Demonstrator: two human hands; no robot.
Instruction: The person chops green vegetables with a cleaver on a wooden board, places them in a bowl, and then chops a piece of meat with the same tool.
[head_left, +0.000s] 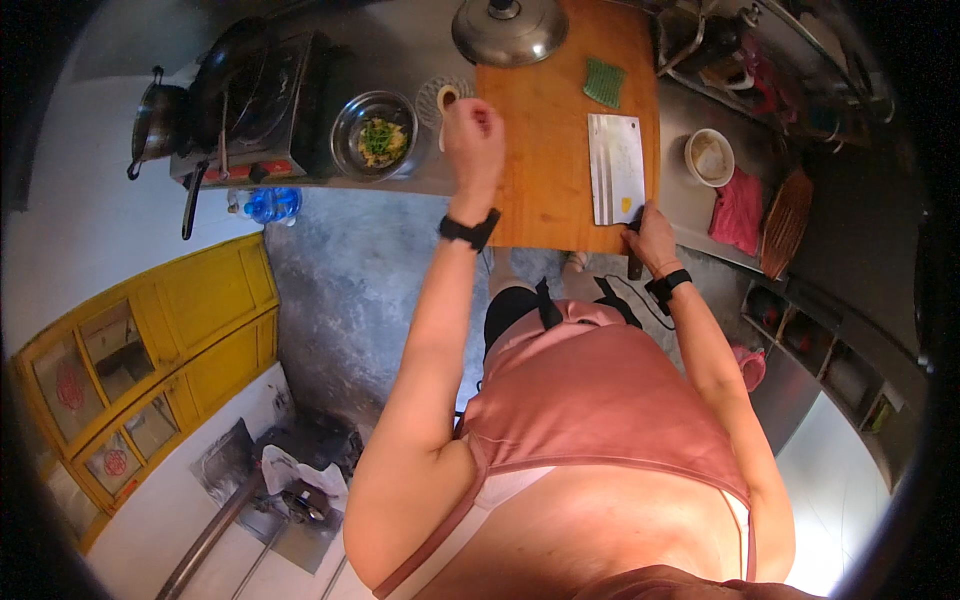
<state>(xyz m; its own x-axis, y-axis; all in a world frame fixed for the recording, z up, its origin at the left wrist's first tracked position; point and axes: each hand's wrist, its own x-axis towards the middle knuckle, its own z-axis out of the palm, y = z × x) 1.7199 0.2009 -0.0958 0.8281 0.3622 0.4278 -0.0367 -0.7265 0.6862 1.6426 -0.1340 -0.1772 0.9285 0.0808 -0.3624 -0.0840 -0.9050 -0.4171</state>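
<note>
My right hand (654, 238) grips the dark handle of a Chinese cleaver (616, 169) at the right front edge of a wooden cutting board (544, 172). The blade lies flat on the board and carries a small yellow scrap. My left hand (476, 146) is raised over the board's left edge with its fingers curled; whether anything is inside them is hidden. Just left of it shows a pale spoon (448, 97) with something dark in its bowl, over a clear glass dish (431, 112). A steel bowl (373, 157) holds yellow food and chopped greens.
A metal lid (508, 34) and a green scouring pad (604, 82) rest on the board. A white bowl (709, 159), a pink cloth (737, 210) and a brown brush (786, 223) stand on the right. At far left a wok (232, 82) sits on a gas stove (300, 127).
</note>
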